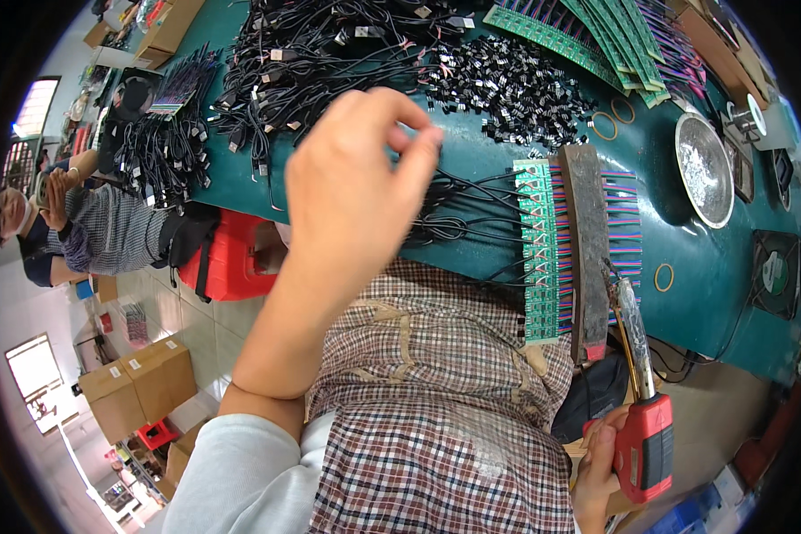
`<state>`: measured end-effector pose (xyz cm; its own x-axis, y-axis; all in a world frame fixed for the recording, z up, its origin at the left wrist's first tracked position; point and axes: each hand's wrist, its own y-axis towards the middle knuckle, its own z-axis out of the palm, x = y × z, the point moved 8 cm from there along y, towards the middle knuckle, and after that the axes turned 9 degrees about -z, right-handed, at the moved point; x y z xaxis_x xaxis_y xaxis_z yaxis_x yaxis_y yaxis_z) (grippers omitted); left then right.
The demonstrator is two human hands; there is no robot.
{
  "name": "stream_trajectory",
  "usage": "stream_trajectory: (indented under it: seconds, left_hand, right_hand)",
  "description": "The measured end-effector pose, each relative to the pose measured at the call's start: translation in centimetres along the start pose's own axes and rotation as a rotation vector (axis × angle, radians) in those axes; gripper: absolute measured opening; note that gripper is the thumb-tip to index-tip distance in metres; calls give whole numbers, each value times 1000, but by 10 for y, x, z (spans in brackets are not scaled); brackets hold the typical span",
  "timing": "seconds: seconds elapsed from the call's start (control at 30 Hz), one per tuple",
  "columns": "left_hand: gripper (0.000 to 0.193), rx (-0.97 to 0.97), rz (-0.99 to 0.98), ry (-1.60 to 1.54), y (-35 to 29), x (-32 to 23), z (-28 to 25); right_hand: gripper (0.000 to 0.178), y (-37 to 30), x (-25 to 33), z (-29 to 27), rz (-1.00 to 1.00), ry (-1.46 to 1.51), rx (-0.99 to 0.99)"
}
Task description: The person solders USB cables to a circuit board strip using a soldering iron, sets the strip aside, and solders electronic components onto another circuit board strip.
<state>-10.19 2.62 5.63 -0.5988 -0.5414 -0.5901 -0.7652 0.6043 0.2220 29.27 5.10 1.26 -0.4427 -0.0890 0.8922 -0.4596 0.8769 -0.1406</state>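
My left hand (356, 178) is raised over the near edge of the green table, thumb and forefinger pinched together; anything between them is too small to make out. In my right hand (596, 458), low at the right, is a red and black soldering gun (643, 449), its metal tip pointing up beside the lower end of a dark bar (584, 240). The bar lies across thin coloured wires (623, 222), next to a green circuit board strip (539, 258). Black cables (476, 209) run from the strip's left side, partly hidden behind my left hand.
Heaped black cables (320, 62) and a pile of small black connectors (512, 89) cover the far table. Green boards (587, 40) are stacked beyond. At the right are a metal bowl (703, 169), a solder spool (746, 120) and a fan (776, 274). Another person (89, 214) sits at the left.
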Motion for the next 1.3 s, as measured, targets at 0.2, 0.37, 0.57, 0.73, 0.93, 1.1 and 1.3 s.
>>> stream_trajectory:
  seconds: [0.2, 0.37, 0.57, 0.73, 0.93, 1.1, 1.3]
  left_hand:
    - [19, -60, -79, 227, 26, 62, -1]
    - [16, 19, -84, 370, 18, 66, -5]
    - [16, 121, -132, 323, 17, 65, -11]
    - [16, 64, 224, 81, 24, 38, 22]
    - [12, 131, 135, -48, 26, 42, 23]
    - [4, 185, 144, -228, -4, -22, -18]
    - [10, 691, 30, -553, -83, -57, 34]
  right_hand:
    - [10, -3, -10, -4, -21, 155, -30]
    - [13, -1, -7, -4, -40, 22, -40]
    - [10, -4, -18, -4, -21, 100, -39]
    - [9, -4, -13, 1, -51, 124, -27]
    - [11, -3, 0, -2, -97, 39, 35]
    - [18, 4, 5, 5, 28, 108, -147]
    - [69, 59, 47, 52, -178, 231, 96]
